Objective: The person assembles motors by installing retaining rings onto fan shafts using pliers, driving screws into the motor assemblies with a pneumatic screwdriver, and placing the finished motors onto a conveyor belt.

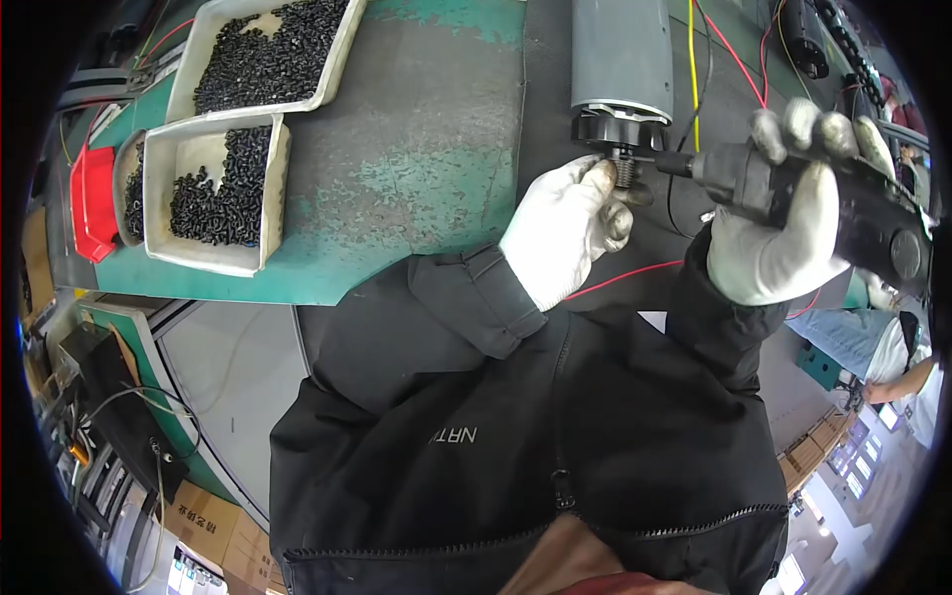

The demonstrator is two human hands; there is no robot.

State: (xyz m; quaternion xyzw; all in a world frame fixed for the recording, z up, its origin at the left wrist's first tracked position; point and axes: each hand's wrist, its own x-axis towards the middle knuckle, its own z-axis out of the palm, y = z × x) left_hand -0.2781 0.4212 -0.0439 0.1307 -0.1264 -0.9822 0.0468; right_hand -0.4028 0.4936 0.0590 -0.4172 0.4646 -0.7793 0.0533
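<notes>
A grey cylindrical motor (623, 55) lies on the bench with its black end cap (620, 131) toward me. From that end projects a spiral-threaded metal shaft (624, 171). My left hand (570, 223), in a white glove with dirty fingertips, is closed with thumb and fingers pinched at this shaft. My right hand (783, 223), gloved alike, wraps round a black power screwdriver (739, 177). The tool lies nearly level, its narrow tip pointing left at the shaft beside my left fingertips. Whether the tip touches a screw there is too small to tell.
Two white bins (276, 198) of small black screws stand at the left, near a red plastic piece (94, 203). Red, black and yellow wires (695, 79) run right of the motor. Another person's arm (900, 385) shows at the far right. Cardboard boxes (203, 521) sit lower left.
</notes>
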